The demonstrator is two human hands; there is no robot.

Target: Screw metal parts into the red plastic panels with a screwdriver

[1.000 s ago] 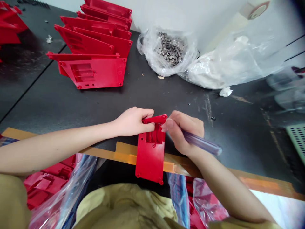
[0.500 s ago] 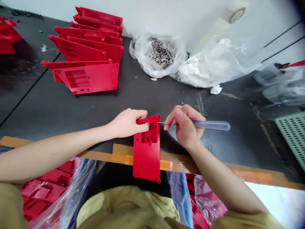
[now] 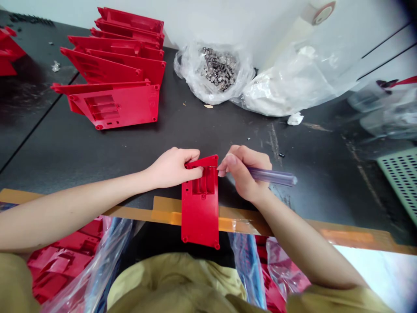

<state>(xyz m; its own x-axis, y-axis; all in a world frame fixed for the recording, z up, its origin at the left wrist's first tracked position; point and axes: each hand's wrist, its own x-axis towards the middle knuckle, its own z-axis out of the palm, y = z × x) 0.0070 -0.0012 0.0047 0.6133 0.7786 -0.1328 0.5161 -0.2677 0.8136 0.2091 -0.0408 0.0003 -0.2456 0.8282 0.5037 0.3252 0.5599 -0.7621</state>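
Note:
My left hand (image 3: 176, 168) grips the upper left end of a red plastic panel (image 3: 200, 217), its thumb lying over the slotted recess. The panel's lower end hangs past the table edge. Close to the panel's right side, my right hand (image 3: 246, 170) is closed around a thin screwdriver with a clear purple handle (image 3: 273, 176). Its slender metal shaft reaches across the recess near the left thumb; I cannot make out the tip.
Several matching red panels (image 3: 120, 106) stand in a row at the back left. A plastic bag of small metal pieces (image 3: 218, 71) sits by the wall, beside another clear bag (image 3: 280, 93). A pale green perforated basket (image 3: 400, 178) is at right. Orange tape (image 3: 130, 212) lines the table edge.
My right hand has moved left, closer to the panel, and the screwdriver's handle end has swung down and left. My left hand keeps its grip on the panel.

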